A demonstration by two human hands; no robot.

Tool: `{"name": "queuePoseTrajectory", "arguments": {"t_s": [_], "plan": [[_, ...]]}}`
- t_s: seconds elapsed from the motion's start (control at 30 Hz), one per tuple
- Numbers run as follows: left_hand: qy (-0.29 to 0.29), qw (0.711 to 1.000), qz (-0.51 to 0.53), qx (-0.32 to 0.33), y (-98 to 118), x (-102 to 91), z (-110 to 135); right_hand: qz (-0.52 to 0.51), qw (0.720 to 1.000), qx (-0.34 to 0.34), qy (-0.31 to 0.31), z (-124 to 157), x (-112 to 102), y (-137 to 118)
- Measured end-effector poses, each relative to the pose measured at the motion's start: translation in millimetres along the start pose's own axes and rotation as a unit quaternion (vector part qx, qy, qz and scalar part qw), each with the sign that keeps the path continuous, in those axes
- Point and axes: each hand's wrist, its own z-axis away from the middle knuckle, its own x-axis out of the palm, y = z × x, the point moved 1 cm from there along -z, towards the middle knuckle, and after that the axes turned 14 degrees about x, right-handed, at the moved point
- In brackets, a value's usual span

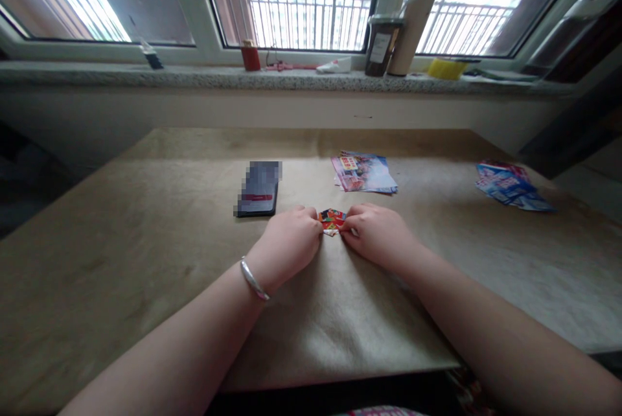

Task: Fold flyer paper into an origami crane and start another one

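A small piece of folded, colourful printed paper (pixel 332 223), mostly red with a white point at its near side, lies on the table between my hands. My left hand (pixel 295 239) has its fingers closed on the paper's left edge; a silver bangle circles that wrist. On the right edge, my right hand (pixel 376 232) pinches the paper between thumb and fingers. Parts of the paper are hidden under the fingertips. Just beyond my left hand lies a dark phone (pixel 259 189), partly pixelated.
A stack of printed sheets (pixel 365 173) lies beyond my hands, and blue and red leaflets (pixel 512 186) lie far right on the cloth-covered table (pixel 146 241). Along the windowsill (pixel 204 77) stand a red spool-like object (pixel 250 56), a dark lidded container (pixel 383 46) and a tall tube (pixel 418 14).
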Motion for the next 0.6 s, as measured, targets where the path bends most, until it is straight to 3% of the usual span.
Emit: {"name": "queuePoseTrajectory", "arguments": {"t_s": [0.6], "plan": [[0.005, 0.999, 0.038, 0.028, -15, 0.7, 7, -0.047, 0.999, -0.012, -0.017, -2, 0, 12]]}}
